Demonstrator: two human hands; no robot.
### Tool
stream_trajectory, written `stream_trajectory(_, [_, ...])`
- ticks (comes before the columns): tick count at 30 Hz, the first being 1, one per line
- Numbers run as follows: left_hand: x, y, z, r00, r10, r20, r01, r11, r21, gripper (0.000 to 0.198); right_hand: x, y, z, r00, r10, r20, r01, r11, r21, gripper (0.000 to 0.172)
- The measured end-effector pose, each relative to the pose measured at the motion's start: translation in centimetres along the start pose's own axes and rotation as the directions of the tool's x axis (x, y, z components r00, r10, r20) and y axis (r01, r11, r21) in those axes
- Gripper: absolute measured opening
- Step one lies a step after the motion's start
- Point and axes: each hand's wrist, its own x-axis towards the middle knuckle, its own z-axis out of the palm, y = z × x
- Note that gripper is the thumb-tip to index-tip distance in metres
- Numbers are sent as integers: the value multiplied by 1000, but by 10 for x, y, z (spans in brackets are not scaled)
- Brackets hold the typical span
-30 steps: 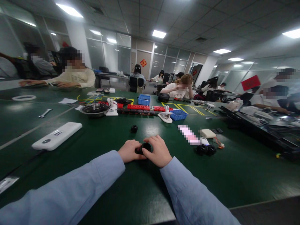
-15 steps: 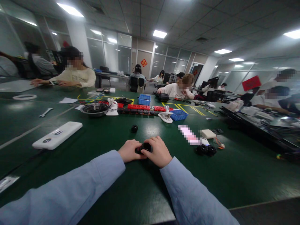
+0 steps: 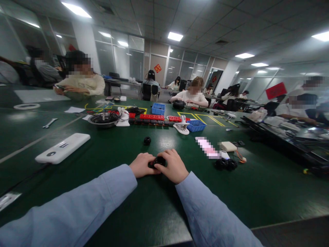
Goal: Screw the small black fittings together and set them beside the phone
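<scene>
Both of my hands are together low over the green table [image 3: 159, 199], closed around a black round part [image 3: 160, 161] with a glossy top. My left hand [image 3: 142, 165] grips it from the left, thumb and fingers pressed against its side. From the right, my right hand [image 3: 175, 166] curls over it, with the thumb in front. My fingers hide much of the part, so its exact kind is unclear. Just beyond my hands lies a small black ribbed round piece [image 3: 147, 140]. Two more black round pieces [image 3: 226, 164] sit to the right.
A white oblong device [image 3: 63, 148] with a cable and a wrench [image 3: 50, 123] lie on the left. Across the middle stand a metal bowl [image 3: 104, 125], red strips [image 3: 152, 117], a white clip stand [image 3: 182, 127] and blue baskets [image 3: 196, 126]. A pale box [image 3: 228, 146] is on the right. Co-workers sit beyond.
My hands and the black part stay almost still. Across the table, one co-worker has sat more upright; the one at left has drawn their hands in towards the body.
</scene>
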Motion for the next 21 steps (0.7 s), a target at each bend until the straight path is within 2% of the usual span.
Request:
stream_trajectory(9, [-1, 1, -1, 1000, -7, 9, 7, 1000, 8, 33, 0, -1, -1, 1000, -23, 9, 23, 999, 24, 25])
stream_trajectory(21, [0, -1, 0, 1000, -20, 14, 20, 1000, 12, 33, 0, -4, -4, 994, -99, 36, 96, 993, 66, 29])
